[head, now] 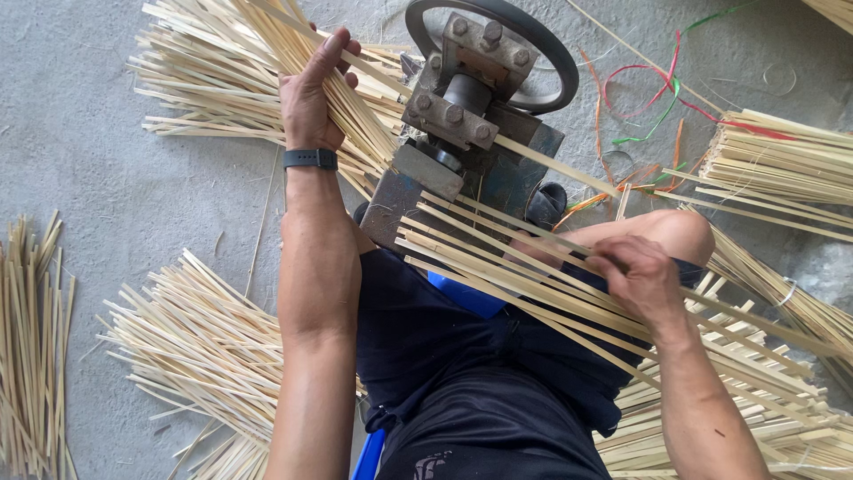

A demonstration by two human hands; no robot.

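Bare floor (80, 133) lay open at the far left, between the upper strip pile (204, 80) and a thin bundle (31, 356) at the edge. The metal machine (471, 116) blocked the middle. Loose strips (498, 267) crossed the lap, and heaped strips (773, 169) with coloured string (657, 98) crowded the right side.

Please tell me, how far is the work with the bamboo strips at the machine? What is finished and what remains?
Done, seemingly: pale split bamboo strips piled on the grey floor at lower left. In hand: the left hand rests on a strip bundle beside the grey metal machine with a black handwheel; the right hand grips strips lying across the lap. Left, probably: a tied bundle at upper right.
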